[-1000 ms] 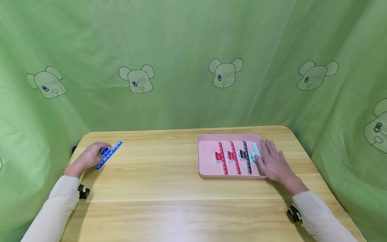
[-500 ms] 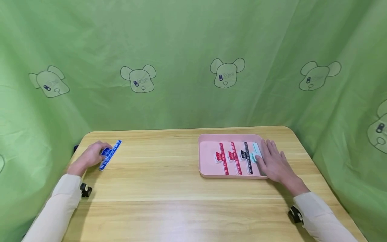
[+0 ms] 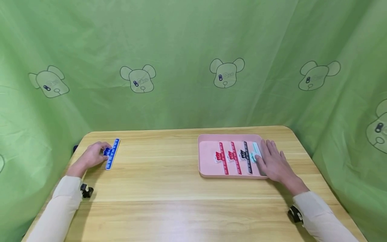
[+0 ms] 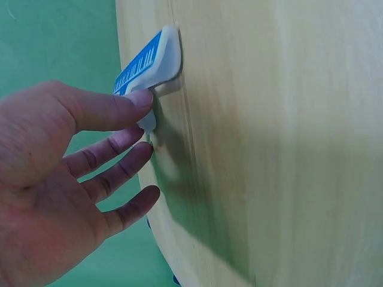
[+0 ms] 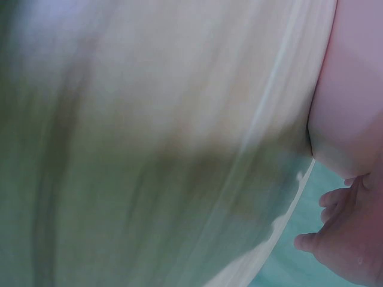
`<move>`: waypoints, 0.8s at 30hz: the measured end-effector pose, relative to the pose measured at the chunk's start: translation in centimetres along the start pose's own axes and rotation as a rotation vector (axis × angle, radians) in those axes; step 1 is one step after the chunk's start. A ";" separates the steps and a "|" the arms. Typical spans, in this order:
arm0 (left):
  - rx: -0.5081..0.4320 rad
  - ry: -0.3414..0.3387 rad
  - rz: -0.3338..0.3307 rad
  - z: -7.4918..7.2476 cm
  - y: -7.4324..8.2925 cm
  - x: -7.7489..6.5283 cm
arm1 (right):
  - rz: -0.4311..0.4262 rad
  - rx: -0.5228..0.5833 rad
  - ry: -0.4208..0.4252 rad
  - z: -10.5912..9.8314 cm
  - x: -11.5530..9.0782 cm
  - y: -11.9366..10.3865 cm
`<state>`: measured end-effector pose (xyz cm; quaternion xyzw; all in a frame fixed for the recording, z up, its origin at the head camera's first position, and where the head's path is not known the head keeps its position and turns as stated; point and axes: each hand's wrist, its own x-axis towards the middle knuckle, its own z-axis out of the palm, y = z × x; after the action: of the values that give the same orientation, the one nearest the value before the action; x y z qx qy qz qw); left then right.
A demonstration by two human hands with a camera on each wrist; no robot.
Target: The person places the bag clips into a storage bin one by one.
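Note:
At the left end of the table, my left hand (image 3: 93, 155) pinches a blue clip (image 3: 113, 154) with a piano-key pattern. The left wrist view shows the thumb on the clip's (image 4: 143, 66) narrow handle while the other fingers are spread. My right hand (image 3: 275, 162) lies with straight fingers over the right rim of a pink tray (image 3: 207, 144). In the tray lie two red clips (image 3: 223, 158) (image 3: 236, 158), a black clip (image 3: 248, 157) and a pale turquoise clip (image 3: 254, 153), side by side. The right thumb lies over the turquoise clip, partly covering it.
The wooden table (image 3: 157, 188) spreads between the hands. A green curtain (image 3: 181, 107) with bear-head drawings hangs behind and at the sides. In the right wrist view, the tray's (image 5: 347, 89) outer side stands beside the hand.
The blue clip has turned in the left hand from a slant to nearly straight away from me. The left hand has shifted very slightly right. The right hand stays on the tray.

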<state>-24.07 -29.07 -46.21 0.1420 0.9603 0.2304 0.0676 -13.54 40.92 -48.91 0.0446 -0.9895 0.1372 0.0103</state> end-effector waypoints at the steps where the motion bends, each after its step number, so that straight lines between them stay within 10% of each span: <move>1: 0.000 0.004 0.001 0.0 0.0 0.0 | 0.000 0.001 0.000 0.0 0.0 0.0; 24: -0.017 0.025 0.005 -0.1 1.9 -0.2 | -0.002 -0.001 0.001 0.2 0.1 0.1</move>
<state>-23.46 -27.58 -45.25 0.1410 0.9587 0.2406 0.0560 -13.61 40.99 -49.12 0.0456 -0.9895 0.1366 0.0109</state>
